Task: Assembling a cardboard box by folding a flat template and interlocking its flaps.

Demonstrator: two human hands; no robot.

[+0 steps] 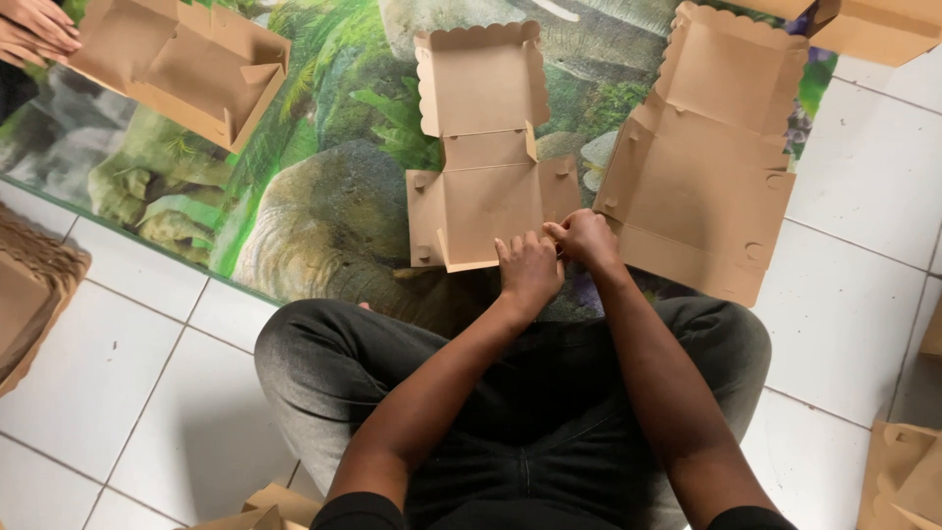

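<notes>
Down on the floor, on a printed mat [324, 186] with green leaves and grey elephants, lies a flat brown cardboard box blank [483, 147], opened out with its scalloped lid flap pointing away from the person and its near panel toward the crossed legs in grey trousers [324, 373]. Both hands meet at the blank's near right corner. The left hand [528, 267] rests knuckles-up on the near edge of the panel, its fingers curled down over the cardboard; its grip is pressed together on that edge, though what lies under the fingertips is hidden. The right hand [585, 238] sits just beside it, touching it, with thumb and fingers pinching the small side tab at the corner of the same blank. To the right of the hands, partly overlapping the mat's edge and the white floor tiles [863, 186], lies a second, larger folded-out box [702, 157], tilted, with its scalloped flap at the far end. At the far left of the mat another box [182, 64] has its walls partly raised, and another person's hand [37, 27] rests at its far left corner. A stack of flat brown blanks [29, 294] lies on the tiles at the left edge, and more brown cardboard shows at the lower right corner [903, 476] and the upper right corner [873, 27].
</notes>
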